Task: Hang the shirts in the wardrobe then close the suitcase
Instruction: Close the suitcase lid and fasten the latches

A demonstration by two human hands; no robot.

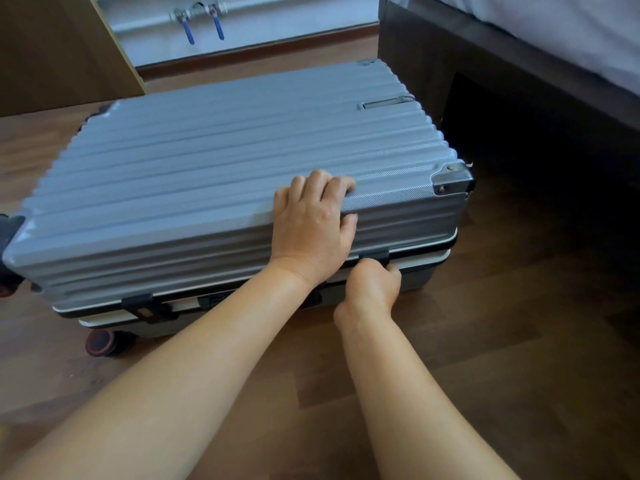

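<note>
Suitcase (207,161) lying lid-down on wooden floor (519,341), right corner nearing bed frame (485,64). Our left hand (311,223) pressing front edge, fingers bent; right hand (372,289) pinching latch (375,257). No readable writing.

right latch (375,258): my right hand (372,289) is covering most of it; my fingertips are curling out of sight.
suitcase (225,161): its left corner is running off the edge.
seam: my left hand (311,226) is hiding part.
</note>
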